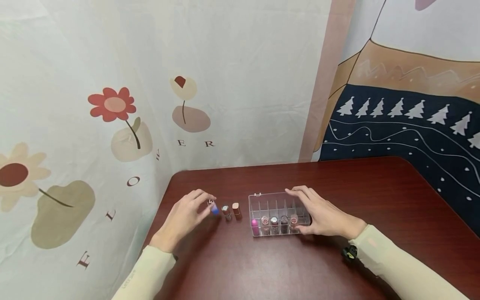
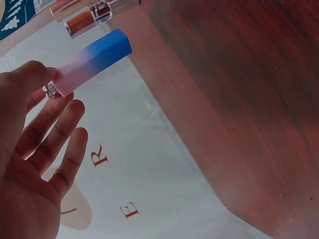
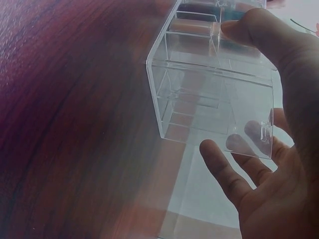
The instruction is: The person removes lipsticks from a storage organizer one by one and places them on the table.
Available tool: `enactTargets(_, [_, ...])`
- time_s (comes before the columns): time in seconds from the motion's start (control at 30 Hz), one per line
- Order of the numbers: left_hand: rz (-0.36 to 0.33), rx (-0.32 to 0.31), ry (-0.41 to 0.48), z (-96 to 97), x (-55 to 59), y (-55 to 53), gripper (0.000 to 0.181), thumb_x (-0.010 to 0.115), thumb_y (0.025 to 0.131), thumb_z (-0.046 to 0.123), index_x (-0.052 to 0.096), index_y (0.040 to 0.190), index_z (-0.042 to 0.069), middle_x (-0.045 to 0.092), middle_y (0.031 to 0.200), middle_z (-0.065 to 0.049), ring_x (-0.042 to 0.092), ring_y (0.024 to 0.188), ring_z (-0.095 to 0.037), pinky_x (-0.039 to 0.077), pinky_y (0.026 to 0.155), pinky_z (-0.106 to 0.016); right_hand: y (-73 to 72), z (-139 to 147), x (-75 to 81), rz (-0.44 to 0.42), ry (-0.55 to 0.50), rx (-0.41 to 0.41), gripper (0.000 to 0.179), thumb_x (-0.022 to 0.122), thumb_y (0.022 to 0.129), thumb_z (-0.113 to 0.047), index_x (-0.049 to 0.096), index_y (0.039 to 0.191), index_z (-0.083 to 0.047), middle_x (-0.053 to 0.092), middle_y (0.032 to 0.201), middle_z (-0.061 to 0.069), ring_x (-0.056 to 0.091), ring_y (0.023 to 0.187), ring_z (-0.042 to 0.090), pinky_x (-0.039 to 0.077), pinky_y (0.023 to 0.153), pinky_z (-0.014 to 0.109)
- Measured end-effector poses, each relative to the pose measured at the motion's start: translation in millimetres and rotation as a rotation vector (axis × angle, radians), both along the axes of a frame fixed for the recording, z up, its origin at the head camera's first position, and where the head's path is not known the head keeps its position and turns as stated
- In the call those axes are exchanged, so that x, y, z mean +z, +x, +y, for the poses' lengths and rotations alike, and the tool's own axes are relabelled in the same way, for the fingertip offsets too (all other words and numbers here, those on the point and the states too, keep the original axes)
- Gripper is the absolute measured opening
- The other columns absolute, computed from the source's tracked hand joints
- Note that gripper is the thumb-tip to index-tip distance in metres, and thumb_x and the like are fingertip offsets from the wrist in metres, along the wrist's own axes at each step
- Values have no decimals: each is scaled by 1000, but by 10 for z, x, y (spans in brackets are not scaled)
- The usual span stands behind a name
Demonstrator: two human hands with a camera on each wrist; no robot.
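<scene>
Pinching the blue-and-pink tube (image 2: 94,62) by its pink end, between thumb and forefinger, I have my left hand (image 1: 183,217) nearly closed there, the other fingers spread loose. It's tilted, just left of two upright lipsticks (image 1: 226,211) on the desk (image 1: 232,262); whether its blue end touches the wood, I can't tell. I'd judge it light and stiff, its smooth sides apt to twist in so small a pinch, so gripping nearer the middle should be steadier. My right hand (image 1: 324,214) spans the right end of the clear organizer (image 3: 209,107), thumb in front, fingers behind; that thin plastic looks rigid, slick and crackable, best held lightly by its walls.
</scene>
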State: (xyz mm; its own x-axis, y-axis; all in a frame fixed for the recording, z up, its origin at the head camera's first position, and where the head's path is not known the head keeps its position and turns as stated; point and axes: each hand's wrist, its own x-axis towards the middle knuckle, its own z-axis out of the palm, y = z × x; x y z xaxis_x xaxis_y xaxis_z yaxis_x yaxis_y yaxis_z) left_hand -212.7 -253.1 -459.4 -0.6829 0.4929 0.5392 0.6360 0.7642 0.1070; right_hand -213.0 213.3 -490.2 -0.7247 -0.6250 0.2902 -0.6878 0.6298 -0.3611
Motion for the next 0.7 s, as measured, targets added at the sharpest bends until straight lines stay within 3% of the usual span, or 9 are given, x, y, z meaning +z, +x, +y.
enactTargets(0.37, [-73, -31, -9, -19, -141, 11, 23, 97, 95, 10, 87, 115, 13, 83, 108, 2, 80, 92, -14, 68, 75, -33, 9, -8, -6, -12, 8, -11, 119, 107, 81, -34, 41, 179, -12, 50, 171, 9, 56, 153, 28, 67, 109, 48])
enactTargets(0.7, [-97, -46, -17, -28, -168, -18, 25, 98, 95, 11, 87, 117, 15, 83, 108, 4, 79, 93, -13, 69, 77, -33, 9, -16, 13, -23, 21, -18, 121, 107, 82, -35, 39, 180, -16, 50, 171, 9, 56, 154, 28, 67, 111, 48])
